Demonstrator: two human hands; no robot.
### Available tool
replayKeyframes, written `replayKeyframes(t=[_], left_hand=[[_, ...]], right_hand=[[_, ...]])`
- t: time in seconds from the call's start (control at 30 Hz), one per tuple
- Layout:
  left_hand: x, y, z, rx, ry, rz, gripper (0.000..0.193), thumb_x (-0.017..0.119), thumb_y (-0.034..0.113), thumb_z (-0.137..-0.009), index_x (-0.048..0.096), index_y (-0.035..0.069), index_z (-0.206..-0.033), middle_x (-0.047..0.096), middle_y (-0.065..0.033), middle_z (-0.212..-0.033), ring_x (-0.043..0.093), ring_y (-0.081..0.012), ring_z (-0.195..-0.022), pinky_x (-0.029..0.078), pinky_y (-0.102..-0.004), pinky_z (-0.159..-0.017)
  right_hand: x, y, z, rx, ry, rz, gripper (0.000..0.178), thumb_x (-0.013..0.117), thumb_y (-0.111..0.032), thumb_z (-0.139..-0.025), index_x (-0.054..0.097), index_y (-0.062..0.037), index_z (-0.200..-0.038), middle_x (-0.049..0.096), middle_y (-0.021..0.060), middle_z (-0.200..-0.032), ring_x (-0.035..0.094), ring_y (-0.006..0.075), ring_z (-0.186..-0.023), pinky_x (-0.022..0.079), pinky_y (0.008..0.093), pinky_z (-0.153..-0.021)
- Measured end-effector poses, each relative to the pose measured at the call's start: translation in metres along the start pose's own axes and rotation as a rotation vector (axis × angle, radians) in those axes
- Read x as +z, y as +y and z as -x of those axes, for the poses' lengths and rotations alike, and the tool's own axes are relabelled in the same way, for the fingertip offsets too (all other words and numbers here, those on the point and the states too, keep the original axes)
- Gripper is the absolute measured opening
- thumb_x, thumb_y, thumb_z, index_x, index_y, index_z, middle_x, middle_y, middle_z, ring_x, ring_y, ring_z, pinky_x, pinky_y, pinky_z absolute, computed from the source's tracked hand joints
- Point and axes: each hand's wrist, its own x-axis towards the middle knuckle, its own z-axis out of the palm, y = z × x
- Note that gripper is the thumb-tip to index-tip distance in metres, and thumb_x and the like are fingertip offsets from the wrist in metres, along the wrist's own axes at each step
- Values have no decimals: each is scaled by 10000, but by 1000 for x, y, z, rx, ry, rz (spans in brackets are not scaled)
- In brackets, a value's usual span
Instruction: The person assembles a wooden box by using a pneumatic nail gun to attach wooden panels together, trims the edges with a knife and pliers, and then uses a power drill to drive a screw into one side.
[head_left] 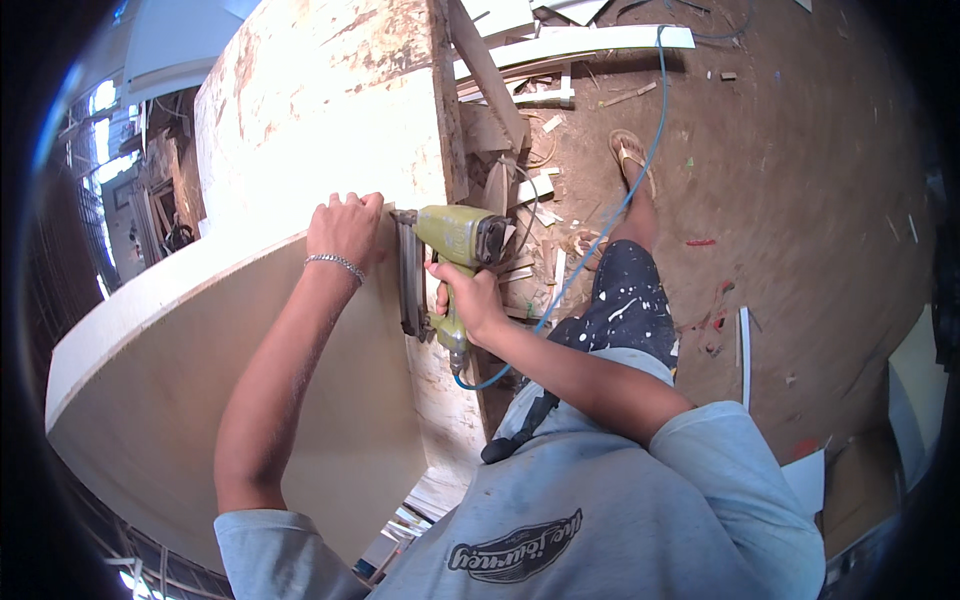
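My right hand (474, 302) is wrapped round the handle of a green pneumatic nail gun (455, 232). The gun's dark nose points left and sits at the end corner of a large curved wooden panel (170, 300), close by my left hand. My left hand (346, 228) is closed over the panel's pale upper edge, its fingertips hidden on the far side. A blue air hose (585, 262) runs from the bottom of the gun's handle. Under the panel's end and the gun lies a worn, whitish workbench top (330, 110).
Wood offcuts and scraps (530, 190) litter the floor beside the bench. Long white strips (600, 42) lie at the far side, and the hose passes over them and near my sandalled foot (630, 155). A pale board (915, 375) stands at the right.
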Motion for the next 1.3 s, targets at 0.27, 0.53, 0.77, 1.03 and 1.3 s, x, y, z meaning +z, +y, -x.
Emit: replayKeyframes(t=[0.27,0.53,0.77,1.03,1.3], left_hand=[[-4,2,-9,-11,-118,44,531,872,435,-675,614,73,-965,704,-89,-938,696,-210,-909,561,-337,-768],[10,-1,-6,-9,-95,72,482,845,414,-707,602,70,-943,691,-101,-916,697,-262,-877,559,-380,-729],[2,1,-7,13,-106,40,504,847,425,-716,590,86,-987,688,-88,-872,701,-226,-872,563,-349,-740],[7,1,-8,5,-72,40,483,842,403,-725,587,98,-999,691,-92,-870,703,-236,-859,565,-357,-718],[6,1,-8,18,-50,45,479,845,396,-719,574,95,-975,693,-97,-864,708,-244,-841,566,-365,-707]], right_hand=[[1,-1,1,-45,14,-35,307,654,-219,-868,683,39,-1031,540,32,-580,502,135,-488,448,292,-513],[6,-6,7,-81,48,-5,319,661,-237,-862,704,52,-990,559,27,-565,520,119,-489,444,286,-506],[9,-3,3,-42,78,-13,297,663,-244,-863,708,29,-971,560,26,-567,519,122,-481,451,287,-503],[12,-1,2,-40,72,22,290,668,-265,-863,718,14,-927,562,24,-572,521,114,-490,454,284,-499],[12,-8,4,-58,84,23,295,673,-277,-858,686,-1,-752,553,20,-540,526,114,-491,450,299,-502]])
